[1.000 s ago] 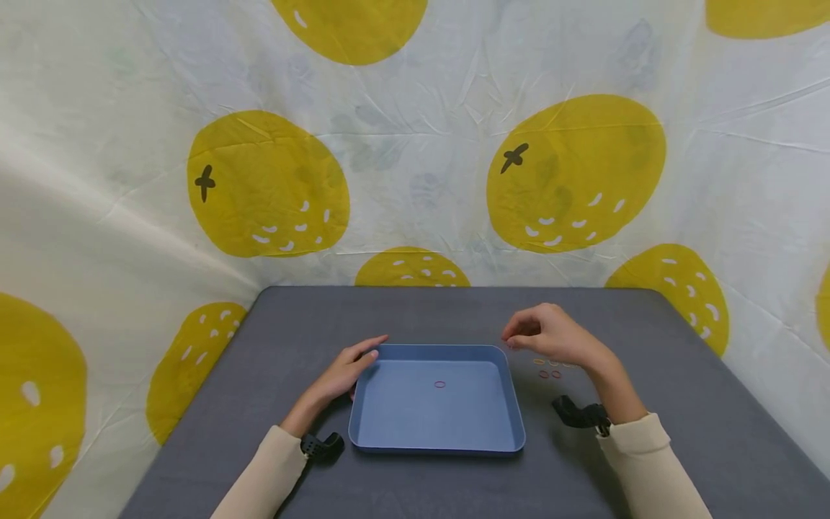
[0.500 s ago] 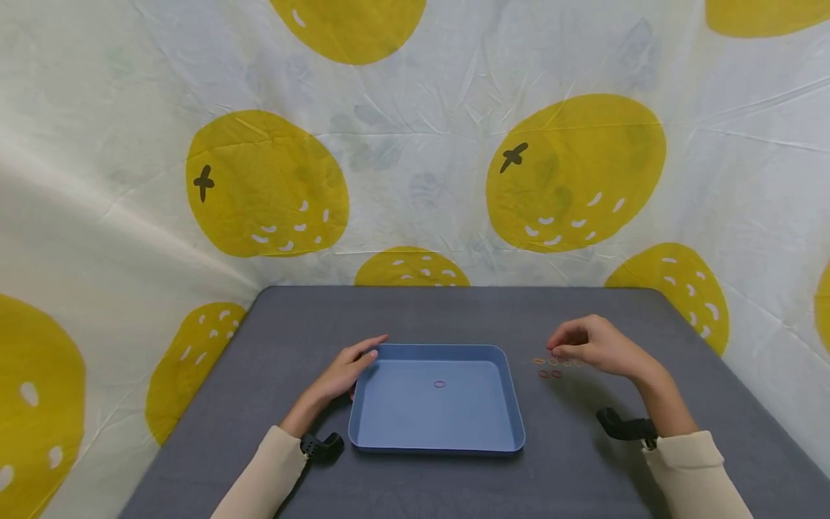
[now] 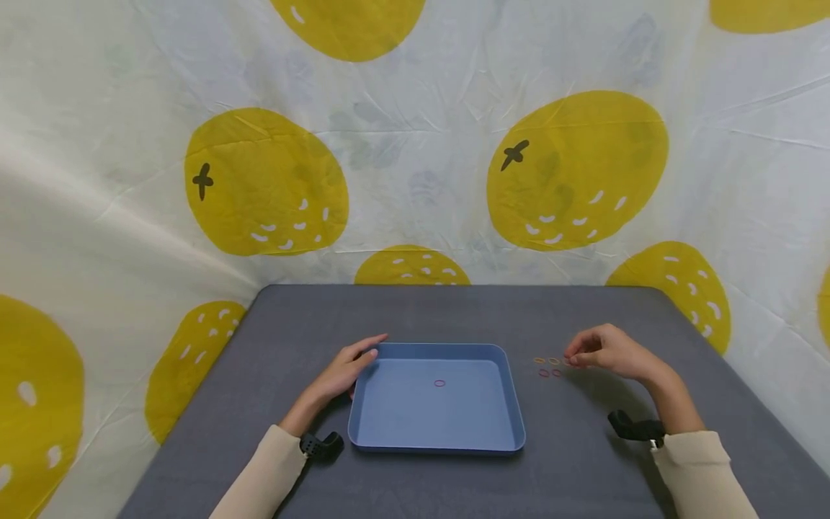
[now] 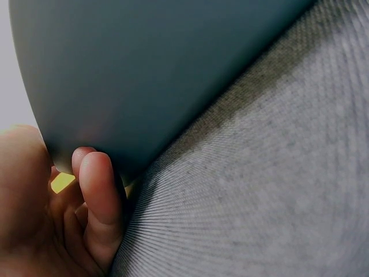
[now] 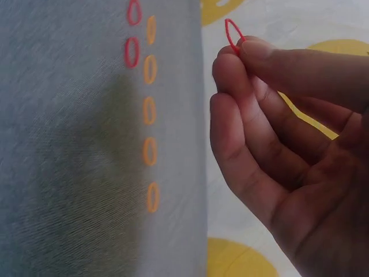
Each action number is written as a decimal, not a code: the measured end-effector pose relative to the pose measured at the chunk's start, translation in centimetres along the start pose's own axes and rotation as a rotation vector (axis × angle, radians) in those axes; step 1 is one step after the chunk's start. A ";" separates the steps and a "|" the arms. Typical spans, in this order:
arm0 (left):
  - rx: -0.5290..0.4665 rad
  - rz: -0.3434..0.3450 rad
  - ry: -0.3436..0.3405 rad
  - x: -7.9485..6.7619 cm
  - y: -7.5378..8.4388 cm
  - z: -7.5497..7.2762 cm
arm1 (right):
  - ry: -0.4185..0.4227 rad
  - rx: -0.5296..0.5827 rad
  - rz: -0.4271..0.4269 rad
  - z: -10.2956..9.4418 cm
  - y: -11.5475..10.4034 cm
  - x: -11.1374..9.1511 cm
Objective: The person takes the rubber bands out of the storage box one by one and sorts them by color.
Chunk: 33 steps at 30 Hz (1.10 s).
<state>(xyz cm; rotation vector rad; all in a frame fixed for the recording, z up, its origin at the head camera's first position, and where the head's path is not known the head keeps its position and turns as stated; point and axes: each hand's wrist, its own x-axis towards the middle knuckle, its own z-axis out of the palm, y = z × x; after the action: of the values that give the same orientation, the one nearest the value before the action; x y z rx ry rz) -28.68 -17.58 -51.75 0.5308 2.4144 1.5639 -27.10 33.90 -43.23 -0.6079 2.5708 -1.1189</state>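
My right hand [image 3: 609, 351] is above the table, to the right of the tray. Its thumb and forefinger pinch a small red rubber band [image 5: 232, 36], which sticks up past the fingertips in the right wrist view. Below and beside it lie two red rubber bands [image 3: 544, 373] and a row of several orange rubber bands [image 5: 150, 111]. At the left wall of a shallow blue tray [image 3: 436, 441], my left hand [image 3: 344, 373] grips with the thumb at the rim; curled fingers [image 4: 99, 187] touch the outer side. Inside the tray is one red rubber band [image 3: 439, 383].
A dark grey cloth covers the table [image 3: 415, 486]. Behind it and along the sides hangs a pale curtain [image 3: 415, 180] printed with large yellow fruit. Each wrist bears a black camera mount [image 3: 632, 427].
From near the tray's far right corner, my right hand has moved right and lower, over the rubber bands. My left hand and the tray have stayed in place.
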 end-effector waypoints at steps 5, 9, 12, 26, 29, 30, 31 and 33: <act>-0.015 -0.005 -0.007 -0.6 1.6 0.1 | -0.007 -0.022 0.014 0.1 1.3 0.3; -0.033 -0.006 -0.006 -0.9 2.4 0.0 | -0.008 -0.016 0.023 0.3 1.9 0.5; -0.033 -0.011 -0.003 -1.0 2.5 0.0 | -0.012 -0.018 0.026 0.5 2.1 0.6; -0.038 -0.014 0.003 -0.7 2.6 0.0 | -0.029 -0.014 0.049 1.3 3.0 0.9; -0.037 -0.011 0.000 -0.8 2.6 0.0 | -0.023 -0.041 0.059 1.4 3.0 0.9; -0.037 -0.011 -0.001 -0.8 2.6 0.0 | -0.021 -0.048 0.063 1.5 3.0 0.9; -0.036 -0.012 -0.001 -0.8 2.5 0.0 | -0.019 -0.052 0.067 1.5 2.9 0.9; -0.032 -0.016 0.001 -0.8 2.4 0.0 | -0.014 -0.060 0.080 1.5 2.9 1.0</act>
<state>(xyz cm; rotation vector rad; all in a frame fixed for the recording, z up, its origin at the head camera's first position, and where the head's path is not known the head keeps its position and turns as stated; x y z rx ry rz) -27.53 -16.99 -49.57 0.5040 2.3843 1.5939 -28.09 34.22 -46.44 -0.5199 2.6001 -1.0122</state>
